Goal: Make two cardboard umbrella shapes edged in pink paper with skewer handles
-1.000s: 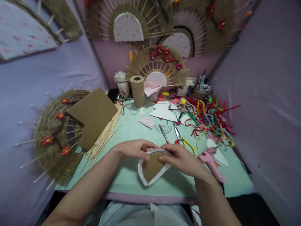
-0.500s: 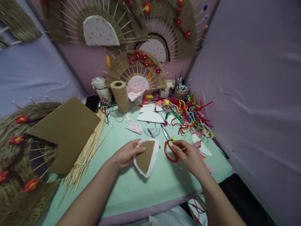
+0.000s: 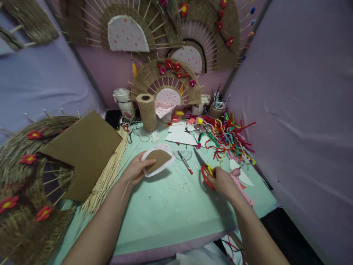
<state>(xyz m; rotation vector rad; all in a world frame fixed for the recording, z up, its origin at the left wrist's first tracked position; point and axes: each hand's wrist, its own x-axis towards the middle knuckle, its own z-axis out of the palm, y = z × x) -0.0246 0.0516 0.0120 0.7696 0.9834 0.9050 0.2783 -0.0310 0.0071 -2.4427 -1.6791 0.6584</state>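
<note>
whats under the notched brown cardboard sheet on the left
A brown woven fan with red flowers shows left of the sheet and in its notch; a bundle of thin pale sticks shows along its right edge. What the sheet covers cannot be seen.

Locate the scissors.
Head view, right of centre: the scissors are in the right hand, to the right of the pen and protractor.
</note>
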